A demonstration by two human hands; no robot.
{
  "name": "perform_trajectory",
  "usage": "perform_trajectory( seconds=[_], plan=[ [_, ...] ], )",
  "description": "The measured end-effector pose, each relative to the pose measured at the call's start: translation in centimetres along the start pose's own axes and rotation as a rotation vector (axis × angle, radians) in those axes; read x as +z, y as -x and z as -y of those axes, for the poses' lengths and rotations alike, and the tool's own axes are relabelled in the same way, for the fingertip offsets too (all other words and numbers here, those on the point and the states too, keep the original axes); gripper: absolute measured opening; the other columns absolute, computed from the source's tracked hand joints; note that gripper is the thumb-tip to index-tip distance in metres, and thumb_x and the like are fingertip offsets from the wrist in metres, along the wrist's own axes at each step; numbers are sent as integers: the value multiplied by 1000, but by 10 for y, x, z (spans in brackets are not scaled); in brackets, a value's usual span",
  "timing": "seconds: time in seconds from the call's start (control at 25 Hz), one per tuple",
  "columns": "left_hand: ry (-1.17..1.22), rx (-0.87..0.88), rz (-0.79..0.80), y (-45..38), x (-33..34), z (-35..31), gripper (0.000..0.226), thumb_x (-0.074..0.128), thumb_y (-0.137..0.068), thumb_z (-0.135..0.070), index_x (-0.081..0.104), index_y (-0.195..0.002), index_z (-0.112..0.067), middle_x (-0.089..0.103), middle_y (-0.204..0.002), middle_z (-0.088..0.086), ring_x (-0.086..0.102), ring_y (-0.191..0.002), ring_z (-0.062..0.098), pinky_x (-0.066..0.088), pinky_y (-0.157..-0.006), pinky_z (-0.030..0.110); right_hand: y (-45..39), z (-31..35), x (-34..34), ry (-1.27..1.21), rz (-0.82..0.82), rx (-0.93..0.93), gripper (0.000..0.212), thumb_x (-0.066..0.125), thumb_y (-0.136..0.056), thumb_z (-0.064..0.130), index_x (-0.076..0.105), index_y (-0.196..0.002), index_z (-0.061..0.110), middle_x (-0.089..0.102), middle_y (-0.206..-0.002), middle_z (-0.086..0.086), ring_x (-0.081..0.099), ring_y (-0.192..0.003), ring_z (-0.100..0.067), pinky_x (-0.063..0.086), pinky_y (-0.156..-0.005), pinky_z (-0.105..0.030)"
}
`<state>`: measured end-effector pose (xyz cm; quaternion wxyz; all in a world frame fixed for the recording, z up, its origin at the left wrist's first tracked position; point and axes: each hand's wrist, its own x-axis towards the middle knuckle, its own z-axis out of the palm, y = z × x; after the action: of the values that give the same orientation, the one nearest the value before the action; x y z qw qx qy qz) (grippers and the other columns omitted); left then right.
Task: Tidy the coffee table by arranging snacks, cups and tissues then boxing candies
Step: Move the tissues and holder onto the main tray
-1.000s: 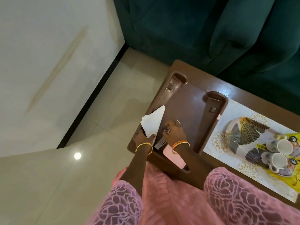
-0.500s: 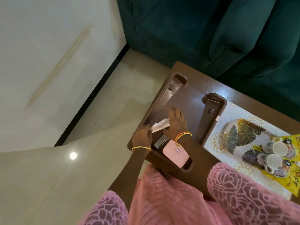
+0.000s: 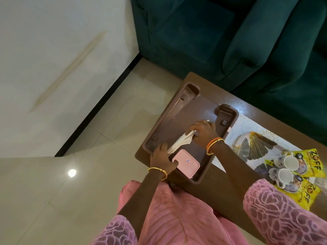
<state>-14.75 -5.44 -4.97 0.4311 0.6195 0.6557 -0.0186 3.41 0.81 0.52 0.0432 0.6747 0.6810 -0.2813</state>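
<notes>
Right hand (image 3: 203,134) fingers pinch the tissue (image 3: 180,143); left hand (image 3: 161,159) fingers rest together, pinning its end; a hard pull may tear it.

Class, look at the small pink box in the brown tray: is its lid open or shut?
Shut. The pink box lies flat in the brown tray with its lid seated flush all round, label on top.

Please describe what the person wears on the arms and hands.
Both forearms are bare below short pink sleeves with a lace-like pattern. The left hand has a thin gold bangle at the wrist. The right hand has orange and gold bangles. No gloves show.
</notes>
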Motion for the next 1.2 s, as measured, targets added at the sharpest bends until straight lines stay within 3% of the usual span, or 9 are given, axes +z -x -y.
perform_trajectory(
  seconds=[0.32, 0.48, 0.64, 0.8, 0.96, 1.04, 1.2],
  plan=[
    [77, -62, 35, -9, 17, 5, 83, 71, -72, -23, 29, -141, -9, 43, -141, 12, 38, -132, 30, 36, -111, 43, -4, 0, 46, 42, 17, -47, 22, 62, -81, 16, 70, -98, 27, 60, -118, 2, 39, -122, -23, 23, -102, -43],
    [86, -76, 6, -18, 19, 2, 72, 68, -76, -19, 34, -139, -9, 48, -138, 14, 43, -128, 31, 39, -108, 44, -10, 3, 59, -12, 17, -28, 22, 63, -80, 14, 70, -98, 25, 52, -127, -4, 33, -128, -27, 23, -105, -47],
    [104, -72, 4, -25, 22, -2, 62, 66, -79, -17, 40, -135, -10, 54, -130, 16, 49, -122, 33, 43, -105, 47, -11, 7, 69, -132, 53, 10, 36, 55, -78, 2, 69, -101, 25, 48, -133, -4, 30, -131, -28, 22, -108, -52],
    [111, -80, -5, -28, 25, -3, 60, 66, -81, -20, 42, -135, -10, 57, -127, 17, 53, -118, 34, 46, -101, 46, -12, -3, 70, -322, -67, 125, 53, 53, -70, -7, 62, -112, 24, 50, -130, -7, 35, -129, -29, 24, -106, -50],
    [93, -62, 2, -35, 27, -6, 52, 65, -82, -21, 50, -130, -9, 61, -122, 16, 56, -114, 33, 47, -99, 44, -22, -13, 82, -17, 124, 77, 74, 65, -74, 2, 37, -137, 29, 30, -150, -8, 22, -140, -33, 22, -111, -54],
    [60, -51, 8, -41, 23, -7, 45, 64, -84, -23, 54, -126, -9, 63, -119, 16, 58, -112, 33, 48, -97, 43, -29, -13, 89, 71, 145, 34, 67, 67, -78, 9, 40, -136, 29, 31, -150, -7, 19, -141, -32, 21, -113, -53],
    [31, 3, 1, -49, 7, -3, 39, 65, -84, -23, 60, -120, -8, 67, -115, 17, 61, -108, 35, 49, -93, 39, -38, -14, 88, 31, 131, 27, 43, 66, -80, 18, 55, -121, 27, 52, -134, 0, 30, -137, -26, 24, -110, -50]
  ],
)
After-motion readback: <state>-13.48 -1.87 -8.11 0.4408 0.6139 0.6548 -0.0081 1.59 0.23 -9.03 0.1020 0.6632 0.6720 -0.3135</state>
